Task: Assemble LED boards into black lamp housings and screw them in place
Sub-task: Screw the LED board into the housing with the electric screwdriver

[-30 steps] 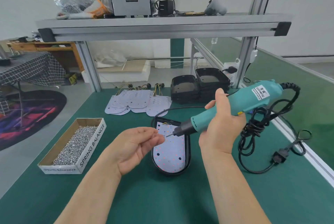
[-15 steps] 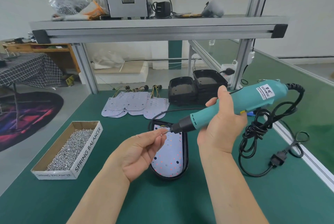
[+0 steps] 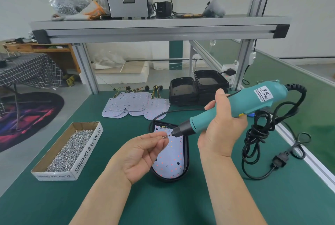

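A black lamp housing (image 3: 186,154) lies on the green bench with a white LED board (image 3: 172,159) seated in it. Above it my left hand (image 3: 141,154) pinches a small screw (image 3: 163,137) at the bit of the teal electric screwdriver (image 3: 235,108). My right hand (image 3: 221,126) grips the screwdriver's body, tip pointing left and down. Part of the board is hidden behind my left hand.
A cardboard box of screws (image 3: 72,150) stands at the left. Loose LED boards (image 3: 134,106) and stacked empty black housings (image 3: 197,88) lie at the back. The screwdriver's coiled black cord and plug (image 3: 261,139) lie at the right, near the bench's aluminium edge. A shelf spans overhead.
My left hand has brought the screw up against the driver's bit. The screwdriver has shifted slightly; the view has moved a little.
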`<action>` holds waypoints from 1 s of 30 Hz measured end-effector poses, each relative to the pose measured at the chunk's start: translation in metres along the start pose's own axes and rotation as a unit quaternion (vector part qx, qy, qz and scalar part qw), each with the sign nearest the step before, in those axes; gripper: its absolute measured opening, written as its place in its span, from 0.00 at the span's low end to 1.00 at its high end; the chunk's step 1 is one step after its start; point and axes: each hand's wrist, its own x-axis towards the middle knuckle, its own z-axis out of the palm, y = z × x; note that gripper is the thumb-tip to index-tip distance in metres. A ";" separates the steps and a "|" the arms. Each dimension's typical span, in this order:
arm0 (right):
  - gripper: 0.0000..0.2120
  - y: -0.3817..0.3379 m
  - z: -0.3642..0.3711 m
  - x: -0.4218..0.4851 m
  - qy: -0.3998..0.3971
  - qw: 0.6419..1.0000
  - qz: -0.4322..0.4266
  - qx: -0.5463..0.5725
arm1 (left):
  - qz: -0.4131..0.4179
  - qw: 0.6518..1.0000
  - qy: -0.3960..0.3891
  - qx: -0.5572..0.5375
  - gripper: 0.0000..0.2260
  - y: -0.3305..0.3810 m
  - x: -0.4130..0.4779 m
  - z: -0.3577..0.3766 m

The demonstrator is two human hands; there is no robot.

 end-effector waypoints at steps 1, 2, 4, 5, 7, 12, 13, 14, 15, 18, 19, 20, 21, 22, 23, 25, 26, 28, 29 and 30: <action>0.13 0.000 0.000 0.000 0.001 1.000 0.001 -0.002 | 0.003 1.000 0.003 0.004 0.07 0.000 0.000 0.000; 0.13 0.001 0.000 0.000 0.002 1.000 0.001 -0.003 | 0.005 1.000 0.005 0.008 0.07 -0.001 0.000 0.001; 0.13 0.001 0.000 0.000 0.006 1.000 0.003 -0.004 | 0.008 1.000 0.006 0.012 0.07 -0.001 0.000 0.001; 0.13 0.001 0.000 0.000 0.006 1.000 0.004 -0.002 | 0.009 1.000 0.006 0.013 0.06 -0.002 0.000 0.002; 0.13 0.002 0.000 0.000 0.002 1.000 0.005 0.003 | 0.009 1.000 0.007 0.014 0.06 -0.002 0.000 0.002; 0.13 0.003 -0.002 0.000 0.000 1.000 -0.004 -0.003 | 0.006 1.000 0.013 -0.003 0.06 -0.004 -0.001 0.002; 0.14 0.004 -0.002 0.000 0.001 1.000 -0.006 -0.004 | 0.008 1.000 0.014 -0.005 0.06 -0.004 -0.001 0.002; 0.14 0.004 -0.002 0.000 0.002 1.000 -0.006 -0.006 | 0.011 1.000 0.015 -0.006 0.07 -0.005 -0.002 0.003; 0.14 0.005 -0.003 0.000 0.004 1.000 -0.006 -0.008 | 0.015 1.000 0.016 -0.005 0.09 -0.005 -0.002 0.003; 0.12 0.005 -0.003 0.001 0.009 1.000 -0.006 -0.007 | 0.034 0.999 0.015 0.006 0.08 -0.006 -0.004 0.005; 0.12 0.006 -0.003 0.001 0.010 1.000 -0.008 -0.009 | 0.046 0.999 0.015 0.013 0.07 -0.008 -0.004 0.006; 0.11 0.006 -0.003 0.002 0.012 1.000 -0.010 -0.012 | 0.060 0.998 0.018 0.023 0.06 -0.010 -0.004 0.007; 0.11 0.006 -0.003 0.002 0.015 1.000 -0.011 -0.013 | 0.077 0.996 0.023 0.035 0.05 -0.013 -0.005 0.009; 0.11 0.006 -0.002 0.003 0.019 1.000 -0.011 -0.016 | 0.097 0.994 0.029 0.046 0.05 -0.015 -0.005 0.012; 0.11 0.006 -0.002 0.004 0.025 0.999 -0.009 -0.018 | 0.117 0.991 0.034 0.056 0.05 -0.018 -0.005 0.014; 0.10 0.009 -0.002 0.007 0.047 0.999 0.012 -0.017 | 0.152 0.985 0.043 0.076 0.05 -0.023 -0.006 0.017; 0.09 0.010 -0.003 0.008 0.061 0.998 0.027 -0.013 | 0.165 0.982 0.046 0.081 0.06 -0.025 -0.006 0.017; 0.10 0.015 -0.005 0.012 0.086 0.995 0.058 -0.010 | 0.184 0.978 0.046 0.083 0.08 -0.026 -0.006 0.015; 0.10 0.017 -0.006 0.014 0.093 0.993 0.068 -0.010 | 0.187 0.978 0.042 0.084 0.08 -0.026 -0.005 0.014; 0.11 0.018 -0.007 0.016 0.097 0.992 0.075 -0.009 | 0.188 0.978 0.035 0.088 0.07 -0.025 -0.005 0.013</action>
